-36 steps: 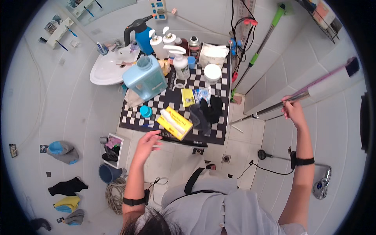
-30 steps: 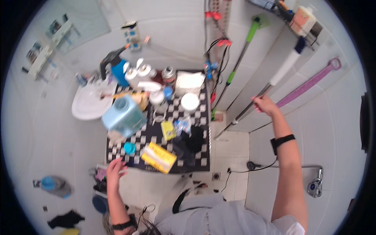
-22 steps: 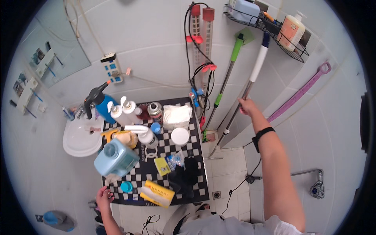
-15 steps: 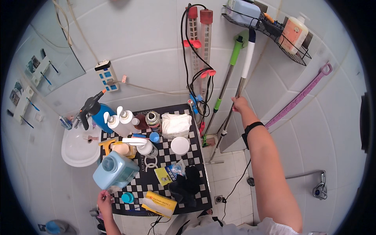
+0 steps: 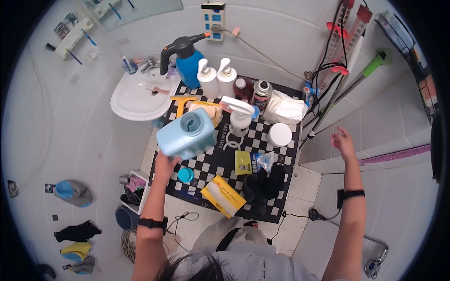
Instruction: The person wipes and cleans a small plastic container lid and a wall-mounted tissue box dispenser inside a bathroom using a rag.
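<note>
My left hand (image 5: 165,167) is at the near lower edge of an uncapped light blue plastic jug (image 5: 206,136). Its thumb shows against the jug while the other fingers are partly hidden by it. Close to that hand, a turquoise screw cap (image 5: 185,174) lies on the checkered table mat (image 5: 220,173). Off the table's right side, my right hand (image 5: 344,143) is in the air with fingers apart and nothing in it. Left of it are a metal pole (image 5: 330,105) and a green-handled pole (image 5: 372,65), both leaning near the corner.
White pump bottles (image 5: 208,84), a blue pressure sprayer (image 5: 190,68), a spray can (image 5: 261,95), a white tub (image 5: 280,135) and a white trigger bottle (image 5: 241,119) crowd the table. Nearer lie a yellow packet (image 5: 223,195) and black cloth (image 5: 265,187). A sink (image 5: 140,100) adjoins at left.
My right hand has let go of the metal pole and drawn back, its fingers opening. My left hand has come up against the jug. The view has swung left.
</note>
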{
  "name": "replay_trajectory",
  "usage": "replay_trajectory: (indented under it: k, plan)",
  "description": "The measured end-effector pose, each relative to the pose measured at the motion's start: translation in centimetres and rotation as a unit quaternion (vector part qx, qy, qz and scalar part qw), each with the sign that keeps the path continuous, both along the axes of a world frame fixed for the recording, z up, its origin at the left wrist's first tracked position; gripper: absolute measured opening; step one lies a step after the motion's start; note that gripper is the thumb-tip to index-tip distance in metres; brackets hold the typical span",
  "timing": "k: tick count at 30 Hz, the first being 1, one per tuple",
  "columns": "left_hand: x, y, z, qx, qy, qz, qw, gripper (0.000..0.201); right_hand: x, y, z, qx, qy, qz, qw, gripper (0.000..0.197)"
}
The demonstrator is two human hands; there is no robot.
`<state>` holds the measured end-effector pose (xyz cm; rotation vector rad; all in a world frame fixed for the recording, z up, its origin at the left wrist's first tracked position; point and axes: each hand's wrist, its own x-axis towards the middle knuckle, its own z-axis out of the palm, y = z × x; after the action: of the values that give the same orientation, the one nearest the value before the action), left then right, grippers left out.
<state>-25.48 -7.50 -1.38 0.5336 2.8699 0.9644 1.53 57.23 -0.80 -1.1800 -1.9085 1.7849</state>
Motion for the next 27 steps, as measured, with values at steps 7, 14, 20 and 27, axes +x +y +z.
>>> replay_trajectory:
  k: [7,14,20,27]
  plan:
    - [-0.5,-0.6,-2.8,0.002,0.076,-0.009,0.997,0.021,11.9,-10.5,0.1,-0.07,-0.082,0.035,0.994,0.038]
    - [-4.8,-2.6,-5.0,0.086,0.14,0.105,0.981,0.019,17.2,-17.9,3.1,-0.063,-0.096,0.043,0.992,0.03]
    - [-3.1,-3.2,2.5,0.354,-0.074,0.195,0.912,0.021,19.0,-22.4,5.6,-0.036,-0.076,0.069,0.994,0.028]
    - [3.1,-11.7,11.1,0.652,-0.037,0.182,0.735,0.03,22.0,-29.6,5.8,-0.018,-0.039,0.188,0.981,0.027]
